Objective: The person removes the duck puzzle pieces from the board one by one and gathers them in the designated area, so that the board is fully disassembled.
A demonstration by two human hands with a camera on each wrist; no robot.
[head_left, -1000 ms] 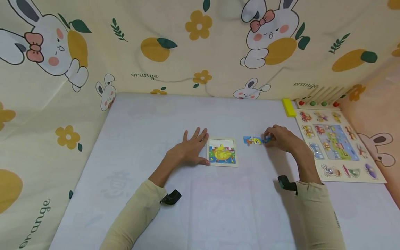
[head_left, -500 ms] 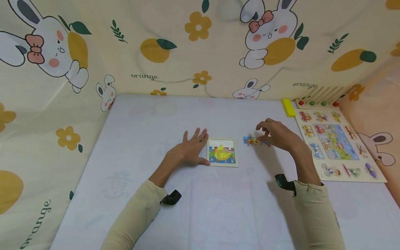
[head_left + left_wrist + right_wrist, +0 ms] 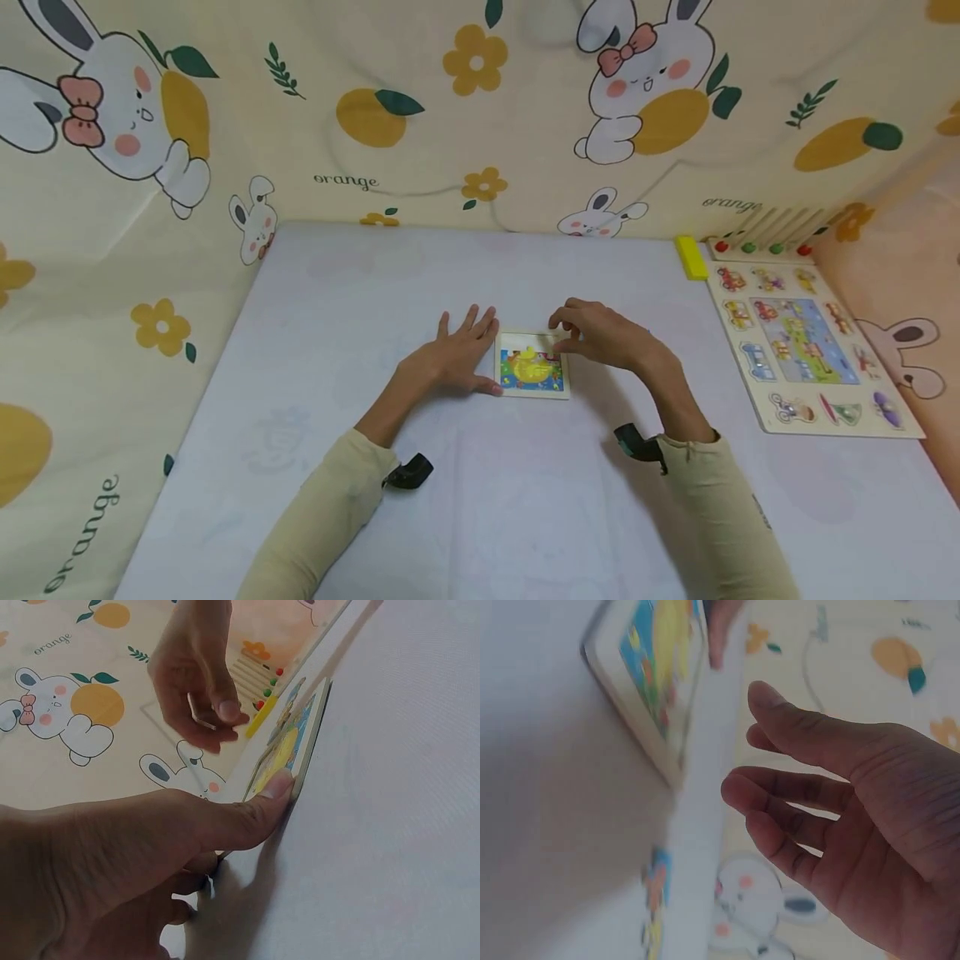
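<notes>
Watching the feed from my end: the puzzle frame (image 3: pixel 534 395) lies flat on the bench (image 3: pixel 525 508), about 4 o'clock from the middle of the head view. The left grip (image 3: pixel 453 362) sits at its 9 o'clock side, fingers spread and straight, so it's grasping nothing. Its thumb presses the frame's rim at the 8 o'clock corner. The right grip (image 3: pixel 600 333) hovers by the 1 o'clock corner, loosely curled; I can't spot anything in it from any of my three views, so I'd call it released.

The yellow duck picture (image 3: pixel 531 373) fills most of the frame, with a pale strip at the 12 o'clock side. Loose pieces (image 3: pixel 655 889) show at 7 o'clock in the right wrist view, on the bench and apart from the frame; that view's pretty blurry.

As for handling, the frame looks light and stiff, and I'd guess it would skate on that smooth cover, so I'd brace it by the rim. The pieces look thin, flat and light, not very fragile. I'd pinch them by opposite edges, because a flat one could be fiddly to lift.
</notes>
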